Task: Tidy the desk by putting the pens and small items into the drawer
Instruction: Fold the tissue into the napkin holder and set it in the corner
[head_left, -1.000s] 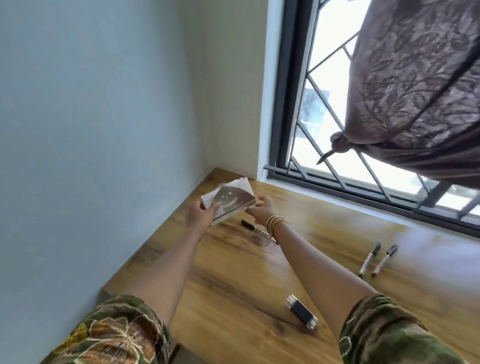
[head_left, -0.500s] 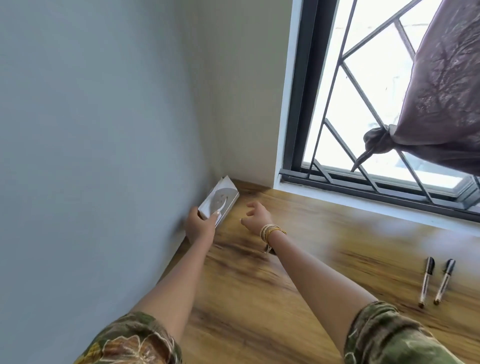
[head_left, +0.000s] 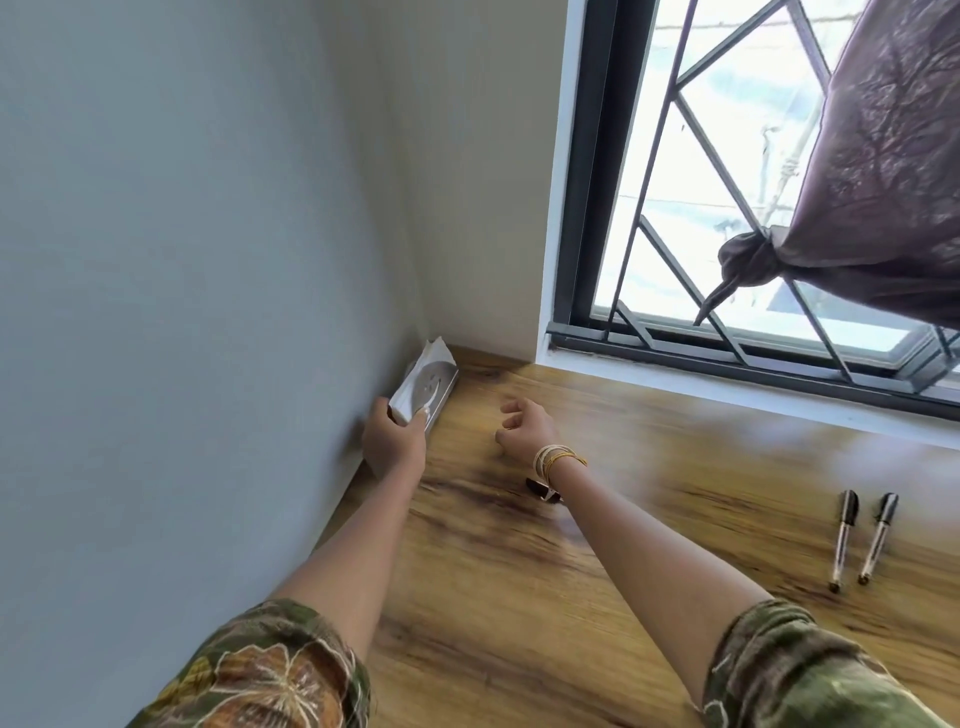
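My left hand (head_left: 392, 441) grips the near end of a white tissue box (head_left: 428, 387) with a smiley print, which stands against the wall in the desk's far left corner. A tissue sticks out of its far end. My right hand (head_left: 522, 428) hovers just right of the box with loosely curled fingers, holding nothing. Under my right wrist lies a dark pen (head_left: 540, 489), mostly hidden. Two black-capped markers (head_left: 845, 538) (head_left: 879, 535) lie side by side at the right of the wooden desk (head_left: 519, 597). No drawer is in view.
A grey-blue wall (head_left: 182, 312) runs along the desk's left edge. A barred window (head_left: 727, 208) with a dark frame stands behind the desk, and a knotted brown curtain (head_left: 883, 182) hangs at the upper right.
The tissue box has gone from both hands above the desk to the corner against the wall. My right hand has let go of it. The view shifted left.
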